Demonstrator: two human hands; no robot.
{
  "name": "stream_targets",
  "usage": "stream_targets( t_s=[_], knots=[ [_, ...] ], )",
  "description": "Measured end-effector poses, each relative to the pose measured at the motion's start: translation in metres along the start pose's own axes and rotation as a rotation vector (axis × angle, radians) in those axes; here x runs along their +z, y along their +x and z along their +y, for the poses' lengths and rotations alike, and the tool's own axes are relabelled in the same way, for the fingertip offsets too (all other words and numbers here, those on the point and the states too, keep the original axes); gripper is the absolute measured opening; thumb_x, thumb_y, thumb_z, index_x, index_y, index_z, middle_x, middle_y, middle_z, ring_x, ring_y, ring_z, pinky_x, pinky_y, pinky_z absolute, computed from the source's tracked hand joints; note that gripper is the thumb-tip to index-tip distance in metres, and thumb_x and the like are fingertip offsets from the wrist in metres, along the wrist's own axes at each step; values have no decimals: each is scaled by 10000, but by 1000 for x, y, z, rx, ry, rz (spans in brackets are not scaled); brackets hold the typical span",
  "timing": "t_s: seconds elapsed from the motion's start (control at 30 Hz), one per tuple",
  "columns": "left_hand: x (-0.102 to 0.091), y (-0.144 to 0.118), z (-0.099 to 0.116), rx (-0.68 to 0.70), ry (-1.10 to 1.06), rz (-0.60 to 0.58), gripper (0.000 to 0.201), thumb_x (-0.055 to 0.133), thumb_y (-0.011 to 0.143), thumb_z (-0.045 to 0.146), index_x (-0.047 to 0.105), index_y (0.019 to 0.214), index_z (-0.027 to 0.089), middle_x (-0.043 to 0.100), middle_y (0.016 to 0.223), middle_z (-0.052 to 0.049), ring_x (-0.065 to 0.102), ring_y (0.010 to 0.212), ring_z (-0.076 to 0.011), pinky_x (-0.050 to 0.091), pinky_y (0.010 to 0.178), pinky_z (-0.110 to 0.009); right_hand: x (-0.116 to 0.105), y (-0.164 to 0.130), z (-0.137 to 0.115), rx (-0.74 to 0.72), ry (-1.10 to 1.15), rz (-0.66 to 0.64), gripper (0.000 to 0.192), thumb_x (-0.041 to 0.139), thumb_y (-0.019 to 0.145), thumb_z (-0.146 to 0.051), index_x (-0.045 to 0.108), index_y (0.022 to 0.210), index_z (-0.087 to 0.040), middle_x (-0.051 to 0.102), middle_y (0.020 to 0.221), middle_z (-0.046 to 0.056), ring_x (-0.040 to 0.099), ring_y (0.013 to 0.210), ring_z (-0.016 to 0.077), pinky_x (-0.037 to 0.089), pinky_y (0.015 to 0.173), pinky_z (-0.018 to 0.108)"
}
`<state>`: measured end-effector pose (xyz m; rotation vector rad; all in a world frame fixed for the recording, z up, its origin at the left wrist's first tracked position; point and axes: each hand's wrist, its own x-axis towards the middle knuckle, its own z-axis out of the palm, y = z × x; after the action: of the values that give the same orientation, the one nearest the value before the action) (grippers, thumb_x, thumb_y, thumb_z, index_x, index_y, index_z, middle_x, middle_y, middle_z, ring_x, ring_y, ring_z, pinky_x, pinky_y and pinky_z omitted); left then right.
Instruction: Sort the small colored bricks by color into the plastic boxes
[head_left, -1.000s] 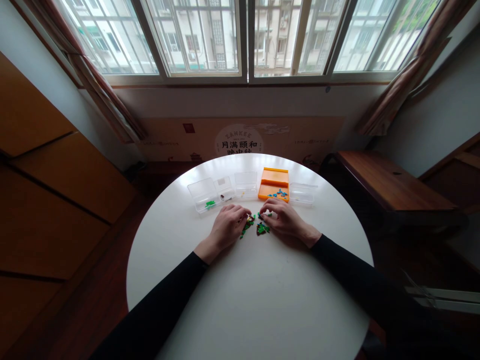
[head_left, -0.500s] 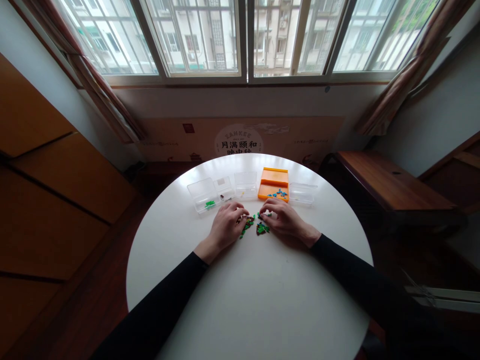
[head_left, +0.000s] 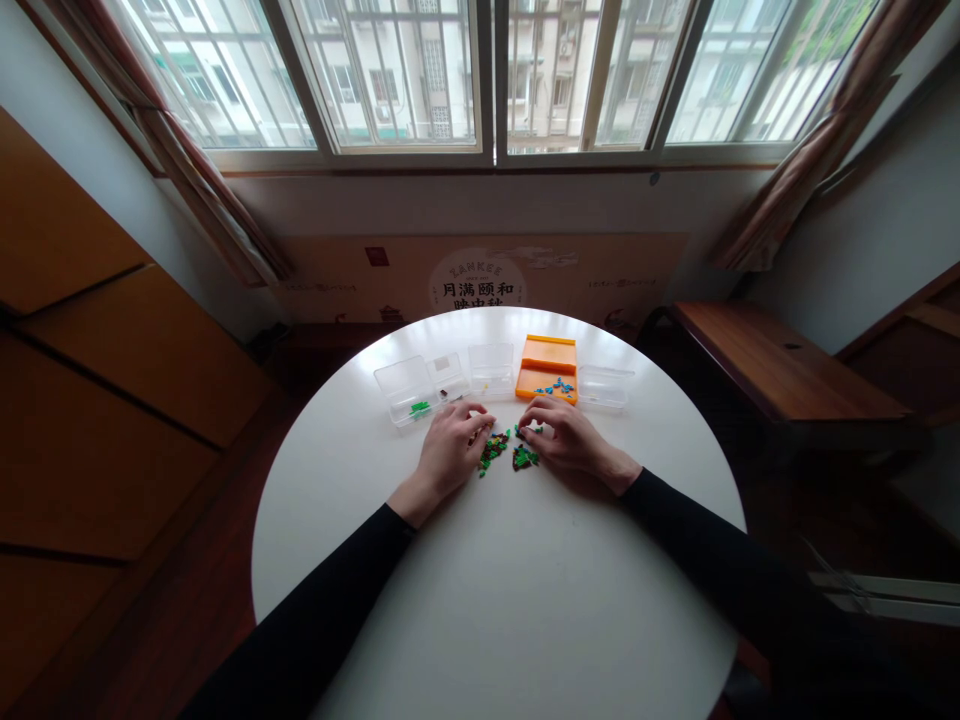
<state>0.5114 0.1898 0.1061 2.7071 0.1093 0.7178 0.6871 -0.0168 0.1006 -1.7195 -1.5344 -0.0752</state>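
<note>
Small green, brown and yellow pieces make a loose pile (head_left: 493, 453) on the white table. My left hand (head_left: 450, 440) is bent over the pile's upper left side, thumb and fingertips brought together; whatever they pinch is too small to make out. Close by on the right lies a second little heap (head_left: 524, 457), mostly green with some brown. Above it rests my right hand (head_left: 562, 435), its fingers curled and closed near a few green and blue pieces (head_left: 518, 432). Its fingertips partly cover these pieces, so what they grip is hidden.
Along the far side of the round table (head_left: 480, 600) stand open clear boxes, one with green pieces (head_left: 419, 409). An orange box (head_left: 547, 366) holding blue pieces (head_left: 559, 388) stands among them, beside a clear box (head_left: 606, 388) at the right. A window lies beyond.
The thumb and fingers of my left hand have lifted slightly away from the pile and closed, leaving more of its pieces in sight. My right hand has hardly moved.
</note>
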Motion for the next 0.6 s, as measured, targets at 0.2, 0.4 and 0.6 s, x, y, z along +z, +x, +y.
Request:
stream_targets(
  t_s=[0.2,0.4,0.6],
  knots=[
    [-1,0,2,-13,-41,23,159,694,1030,228,846,1048,271,795,1190,-58,717,1087,-267,544,1021,-475,0,0,-1,2,3,-1,74,724,1022,-216,777,980,-246,757,1018,60,716,961,234,561,884,375],
    [-2,0,4,-6,-58,15,130,723,988,202,830,1013,272,797,1180,-50,718,1106,-270,543,1033,-477,0,0,0,-5,5,1,81,720,1022,-215,777,977,-251,757,1015,58,720,957,232,565,874,367],
    [-2,0,5,-19,-50,26,129,726,989,208,831,1033,269,789,1180,-56,719,1110,-270,550,1033,-469,1,0,0,0,7,6,79,720,1022,-211,774,975,-246,759,1017,59,716,958,233,560,872,373]
  ],
)
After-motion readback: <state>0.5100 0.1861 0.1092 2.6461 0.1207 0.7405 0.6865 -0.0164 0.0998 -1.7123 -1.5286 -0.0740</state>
